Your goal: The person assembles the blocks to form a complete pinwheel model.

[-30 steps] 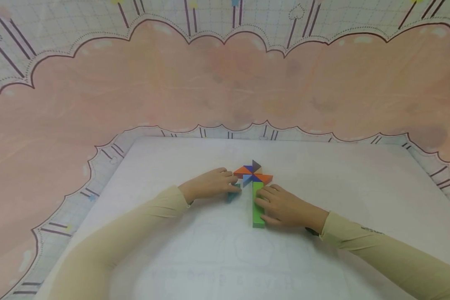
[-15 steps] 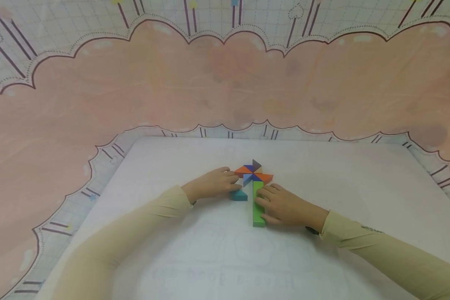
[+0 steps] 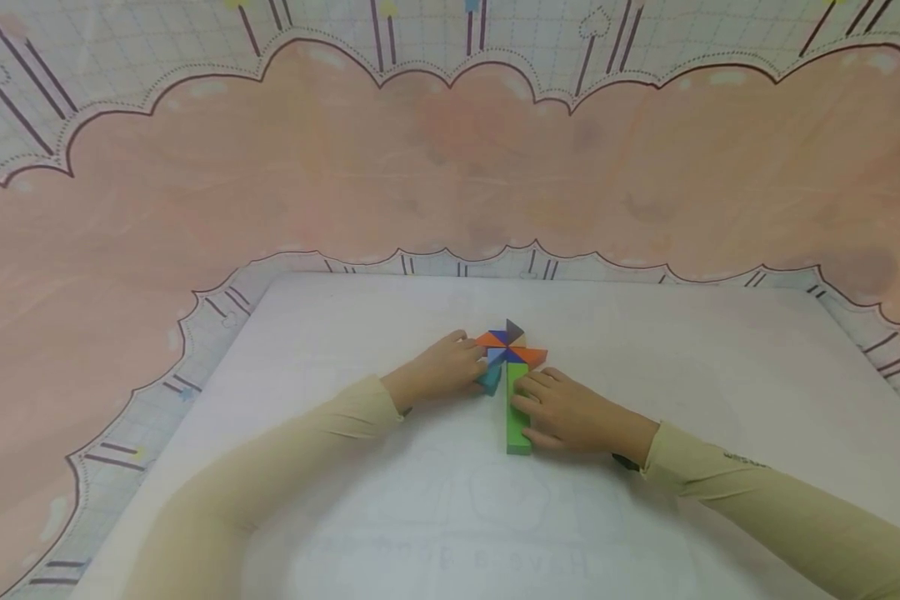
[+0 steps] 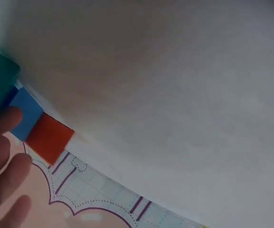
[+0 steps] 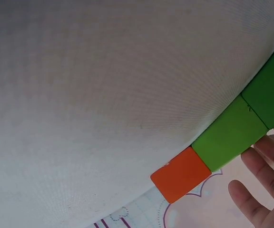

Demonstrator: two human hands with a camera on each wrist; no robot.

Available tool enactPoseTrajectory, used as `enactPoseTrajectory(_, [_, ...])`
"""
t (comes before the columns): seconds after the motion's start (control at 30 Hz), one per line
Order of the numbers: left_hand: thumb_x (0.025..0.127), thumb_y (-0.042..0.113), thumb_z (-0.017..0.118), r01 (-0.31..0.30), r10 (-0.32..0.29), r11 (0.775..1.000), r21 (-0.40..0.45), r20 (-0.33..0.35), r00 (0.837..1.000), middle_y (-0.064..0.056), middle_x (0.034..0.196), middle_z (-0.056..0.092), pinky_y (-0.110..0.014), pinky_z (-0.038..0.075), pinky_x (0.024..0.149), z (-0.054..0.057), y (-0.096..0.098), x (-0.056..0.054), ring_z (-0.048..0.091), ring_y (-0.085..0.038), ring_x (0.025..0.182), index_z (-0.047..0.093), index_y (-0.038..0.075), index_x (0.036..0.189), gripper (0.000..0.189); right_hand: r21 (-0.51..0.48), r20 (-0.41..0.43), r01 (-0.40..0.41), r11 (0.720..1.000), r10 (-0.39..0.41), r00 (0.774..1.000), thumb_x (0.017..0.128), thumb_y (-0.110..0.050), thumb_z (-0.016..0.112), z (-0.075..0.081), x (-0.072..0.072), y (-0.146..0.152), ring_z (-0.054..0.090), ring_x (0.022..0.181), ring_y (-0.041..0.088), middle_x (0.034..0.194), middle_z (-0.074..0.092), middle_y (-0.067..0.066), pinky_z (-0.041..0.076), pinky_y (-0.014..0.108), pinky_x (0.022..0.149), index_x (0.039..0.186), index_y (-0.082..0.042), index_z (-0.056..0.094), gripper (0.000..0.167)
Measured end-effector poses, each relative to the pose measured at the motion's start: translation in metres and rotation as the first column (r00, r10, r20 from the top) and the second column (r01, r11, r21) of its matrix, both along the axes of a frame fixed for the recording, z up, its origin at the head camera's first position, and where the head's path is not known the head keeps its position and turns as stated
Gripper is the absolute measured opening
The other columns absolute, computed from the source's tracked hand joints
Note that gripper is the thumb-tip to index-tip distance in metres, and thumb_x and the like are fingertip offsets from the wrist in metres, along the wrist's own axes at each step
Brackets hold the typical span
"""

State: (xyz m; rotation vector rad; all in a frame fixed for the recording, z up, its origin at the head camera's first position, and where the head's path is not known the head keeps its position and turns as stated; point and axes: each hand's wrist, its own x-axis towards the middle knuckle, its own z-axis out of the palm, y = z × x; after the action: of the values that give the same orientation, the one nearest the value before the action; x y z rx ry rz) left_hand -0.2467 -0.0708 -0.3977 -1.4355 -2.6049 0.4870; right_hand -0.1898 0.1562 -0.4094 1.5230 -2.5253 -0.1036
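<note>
My left hand (image 3: 450, 365) pinches a teal block (image 4: 1, 78) between thumb and fingers, at the lower left of a pinwheel of triangular blocks. Beside it are a light blue block (image 4: 26, 113) and an orange block (image 4: 50, 137), both clear in the left wrist view. From the pinwheel's centre a green bar runs toward me, and the right wrist view shows it as a light green block (image 5: 229, 133) end to end with a darker green one (image 5: 270, 88). My right hand (image 3: 570, 412) rests its fingers on the bar's right side. Its thumb is hidden in the right wrist view.
The pinwheel also has a dark purple triangle (image 3: 513, 331) at the top and another orange block (image 3: 531, 357) at the right. The blocks lie on a white tabletop (image 3: 390, 517). Beyond its far edge is a patterned pink cloth (image 3: 450, 183).
My left hand has moved right and turned the teal block, bringing it from apart on the left to close by the light blue block and the green bar. My right hand stays in place.
</note>
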Motion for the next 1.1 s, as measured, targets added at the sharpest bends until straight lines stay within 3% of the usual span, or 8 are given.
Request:
enactPoseTrajectory(0.2, [0.088, 0.043, 0.061, -0.084, 0.083, 0.996, 0.007, 0.056, 0.995, -0.003, 0.109, 0.068, -0.039, 0.045, 0.099, 0.002, 0.005, 0.005, 0.062, -0.019, 0.104, 0.068, 0.013, 0.104, 0.035, -0.006, 0.005, -0.005, 1.0, 0.005, 1.0, 0.09, -0.038, 0.054, 0.002, 0.002, -0.001, 0.053, 0.114, 0.022, 0.118, 0.059, 0.005, 0.043, 0.043, 0.099, 0.114, -0.012, 0.057, 0.035])
enactPoseTrajectory(0.53, [0.089, 0.041, 0.06, -0.081, 0.08, 0.997, 0.002, 0.058, 0.995, -0.001, 0.123, 0.062, -0.033, 0.044, 0.097, 0.005, -0.005, 0.005, 0.059, -0.017, 0.11, 0.064, 0.016, 0.111, 0.033, 0.008, 0.02, 0.011, 1.0, -0.012, 1.0, 0.09, -0.04, 0.054, 0.001, 0.0, -0.001, 0.052, 0.116, 0.022, 0.12, 0.059, 0.005, 0.043, 0.044, 0.1, 0.116, -0.013, 0.057, 0.037])
enactPoseTrajectory(0.8, [0.09, 0.036, 0.06, -0.086, 0.084, 0.995, 0.045, 0.036, 0.996, -0.003, 0.105, 0.069, -0.038, 0.046, 0.098, 0.001, 0.007, 0.004, 0.063, -0.018, 0.1, 0.069, 0.012, 0.103, 0.029, 0.01, 0.01, 0.004, 1.0, -0.004, 1.0, 0.091, -0.04, 0.052, -0.003, -0.002, 0.0, 0.052, 0.116, 0.021, 0.12, 0.059, 0.005, 0.042, 0.043, 0.101, 0.117, -0.013, 0.056, 0.037])
enactPoseTrajectory(1.1, [0.091, 0.036, 0.058, -0.118, 0.117, 0.99, 0.077, 0.023, 0.993, -0.002, 0.1, 0.068, -0.036, 0.047, 0.093, 0.002, 0.01, 0.001, 0.063, -0.019, 0.094, 0.068, 0.012, 0.104, 0.029, 0.001, -0.001, -0.009, 1.0, 0.009, 1.0, 0.091, -0.039, 0.052, -0.003, -0.002, 0.0, 0.052, 0.115, 0.021, 0.119, 0.059, 0.004, 0.042, 0.042, 0.101, 0.117, -0.013, 0.056, 0.037])
